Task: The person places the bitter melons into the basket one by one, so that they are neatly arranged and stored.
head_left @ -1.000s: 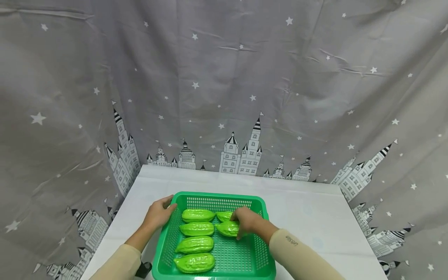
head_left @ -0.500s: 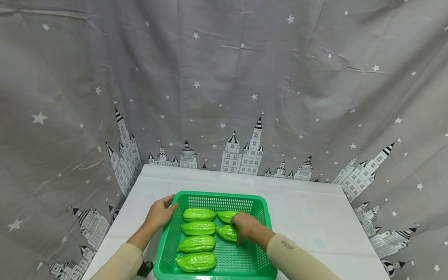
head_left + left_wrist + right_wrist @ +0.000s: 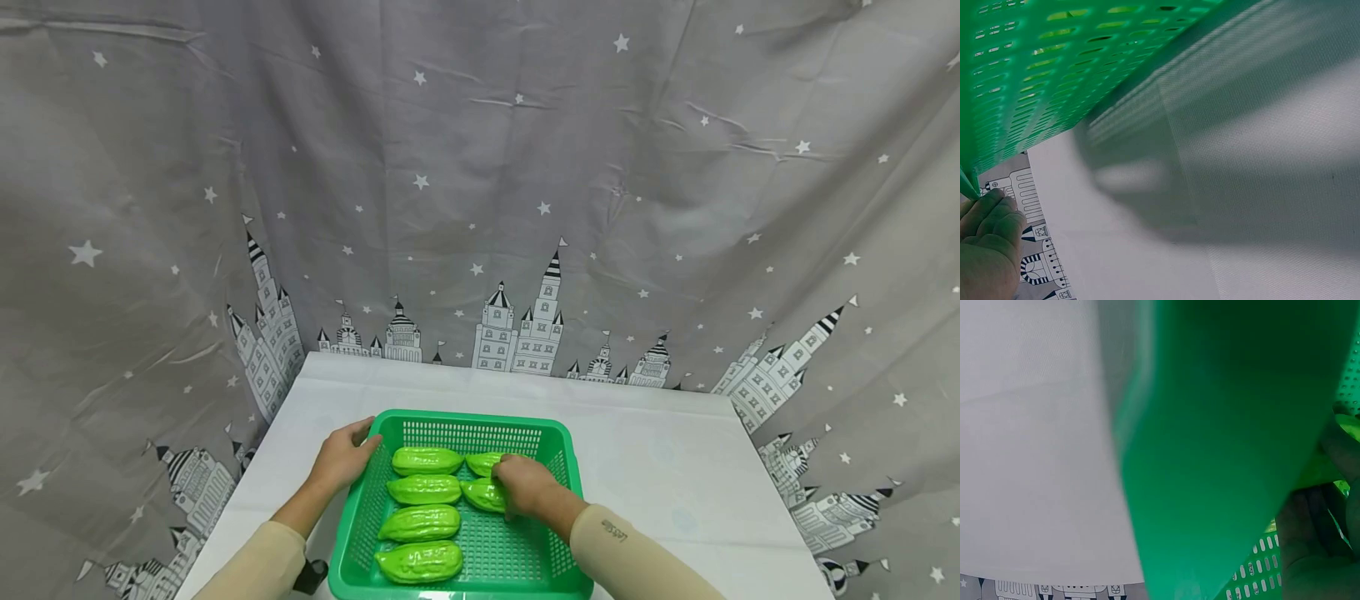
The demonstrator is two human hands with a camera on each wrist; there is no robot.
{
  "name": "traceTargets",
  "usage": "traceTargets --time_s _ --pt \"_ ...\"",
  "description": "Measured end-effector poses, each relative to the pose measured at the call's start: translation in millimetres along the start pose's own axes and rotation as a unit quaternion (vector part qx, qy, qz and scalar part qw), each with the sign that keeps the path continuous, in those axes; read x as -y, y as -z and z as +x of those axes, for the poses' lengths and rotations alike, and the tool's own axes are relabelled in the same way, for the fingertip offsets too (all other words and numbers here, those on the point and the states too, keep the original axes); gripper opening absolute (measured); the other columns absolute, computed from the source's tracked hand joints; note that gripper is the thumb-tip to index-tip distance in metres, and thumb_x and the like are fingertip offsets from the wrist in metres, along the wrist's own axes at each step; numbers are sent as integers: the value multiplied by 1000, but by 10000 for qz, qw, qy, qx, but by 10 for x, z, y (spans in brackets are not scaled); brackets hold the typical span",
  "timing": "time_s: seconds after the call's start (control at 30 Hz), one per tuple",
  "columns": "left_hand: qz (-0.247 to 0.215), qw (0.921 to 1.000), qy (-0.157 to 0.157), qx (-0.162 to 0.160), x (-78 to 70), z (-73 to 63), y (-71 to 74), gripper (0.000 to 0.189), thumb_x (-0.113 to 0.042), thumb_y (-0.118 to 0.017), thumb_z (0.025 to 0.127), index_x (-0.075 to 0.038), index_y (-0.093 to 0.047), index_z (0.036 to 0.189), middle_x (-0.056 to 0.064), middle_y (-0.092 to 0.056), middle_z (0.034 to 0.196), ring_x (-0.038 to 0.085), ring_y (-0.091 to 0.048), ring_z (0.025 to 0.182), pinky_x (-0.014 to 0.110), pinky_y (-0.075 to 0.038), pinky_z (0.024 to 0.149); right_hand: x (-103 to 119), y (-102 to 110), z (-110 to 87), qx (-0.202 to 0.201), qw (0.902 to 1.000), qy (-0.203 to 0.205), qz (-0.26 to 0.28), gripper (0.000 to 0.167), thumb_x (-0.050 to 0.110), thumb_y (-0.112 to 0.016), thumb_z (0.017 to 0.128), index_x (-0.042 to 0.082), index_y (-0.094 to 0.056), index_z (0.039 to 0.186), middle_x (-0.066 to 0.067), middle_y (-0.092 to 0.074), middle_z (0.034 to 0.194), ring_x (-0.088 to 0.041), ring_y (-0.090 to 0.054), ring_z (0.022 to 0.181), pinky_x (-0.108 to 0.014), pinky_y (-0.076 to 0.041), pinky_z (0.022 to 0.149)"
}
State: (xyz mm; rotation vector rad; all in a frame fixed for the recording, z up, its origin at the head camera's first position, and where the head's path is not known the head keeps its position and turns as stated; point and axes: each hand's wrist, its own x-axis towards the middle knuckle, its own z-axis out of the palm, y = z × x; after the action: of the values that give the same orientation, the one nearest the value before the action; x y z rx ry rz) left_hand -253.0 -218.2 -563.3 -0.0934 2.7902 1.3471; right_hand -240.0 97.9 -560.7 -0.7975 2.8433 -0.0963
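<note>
A green plastic basket [image 3: 480, 417] holds several bright green, bumpy bitter melons in two columns. Down the left column lie several, among them a front bitter melon [image 3: 420, 562]. In the right column, my right hand [image 3: 529, 487] grips the nearer bitter melon [image 3: 483, 495] by its right end, which the hand covers. Just behind it lies another bitter melon [image 3: 482, 463], partly hidden by my knuckles. My left hand [image 3: 342, 458] holds the basket's rim at the far left corner, thumb on the inner side. In the left wrist view, the left hand's fingers [image 3: 997, 215] meet the basket's corner.
The basket stands on a white-covered table [image 3: 645, 467]. A grey curtain [image 3: 480, 167] printed with stars and castles hangs behind and at both sides. A small black object [image 3: 310, 575] shows beside the left sleeve. In the right wrist view, the basket wall [image 3: 1229, 437] fills the middle.
My right hand has come a little nearer to me over the bitter melon, then shifted slightly left with it toward the left column. The left hand stays at the rim.
</note>
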Motion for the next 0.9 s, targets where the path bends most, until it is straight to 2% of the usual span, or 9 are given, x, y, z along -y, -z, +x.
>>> traceTargets --time_s 0.4,0.47,0.53,0.6,0.67,0.73,0.8,0.83,0.9 --pt "-1 10000 -11 18 -27 15 -15 54 -24 -56 104 7 -45 147 30 -51 142 50 -48 130 62 -40 106 -27 8 -30 -40 9998 -151 81 52 21 -100 56 14 -73 100 6 -61 89 -11 -61 83 -28 -56 76" --pt "39 10000 -20 16 -22 8 -9 54 -23 -56 104 7 -45 147 30 -51 142 50 -48 129 63 -40 106 -51 48 -39 -117 9989 -193 416 54 24 -99 58 11 -73 104 5 -63 92 -13 -62 86 -30 -57 78" --pt "49 10000 -4 23 -12 1 -4 54 -22 -56 104 7 -45 147 30 -51 142 50 -48 130 63 -39 106 -85 102 -47 -311 9934 -242 1080 59 28 -98 63 7 -72 111 0 -67 100 -18 -64 92 -33 -57 82" --pt "71 10000 -9 29 -7 -7 4 54 -22 -57 104 7 -45 147 30 -51 142 50 -48 129 63 -40 106 -128 168 -51 -680 9773 -326 1981 67 32 -95 69 2 -68 122 -7 -69 112 -25 -65 104 -38 -56 89" --pt "77 10000 -21 27 -5 -11 7 54 -23 -57 104 7 -45 147 30 -51 141 50 -48 129 63 -39 106 -174 232 -50 -1162 9437 -451 3063 72 34 -91 76 0 -62 132 -14 -67 124 -31 -64 114 -43 -54 96" --pt "72 10000 -28 23 -2 -9 9 54 -23 -57 104 7 -45 147 30 -51 141 50 -48 130 63 -39 106 -215 288 -55 -1620 9017 -640 3958 74 36 -86 81 2 -56 140 -16 -62 134 -34 -60 123 -46 -51 100" --pt "74 10000 -35 13 -5 -11 8 54 -23 -57 104 7 -45 147 31 -51 141 50 -47 130 63 -39 106 -249 326 -64 -2009 8645 -760 4545 75 35 -83 85 3 -52 145 -17 -58 140 -35 -56 128 -46 -49 104" --pt "83 10000 -40 8 -8 -14 5 54 -24 -57 104 8 -45 147 31 -51 141 50 -47 130 63 -39 106 -259 344 -73 -2141 8486 -809 4770 75 33 -83 86 3 -50 146 -17 -56 141 -35 -54 129 -46 -48 105" --pt "74 10000 -25 20 -8 -11 2 54 -24 -57 104 7 -45 147 30 -50 142 50 -47 130 62 -39 106 -272 365 -93 -2272 8296 -859 5027 75 30 -82 87 3 -48 147 -18 -54 143 -35 -52 131 -45 -46 107"
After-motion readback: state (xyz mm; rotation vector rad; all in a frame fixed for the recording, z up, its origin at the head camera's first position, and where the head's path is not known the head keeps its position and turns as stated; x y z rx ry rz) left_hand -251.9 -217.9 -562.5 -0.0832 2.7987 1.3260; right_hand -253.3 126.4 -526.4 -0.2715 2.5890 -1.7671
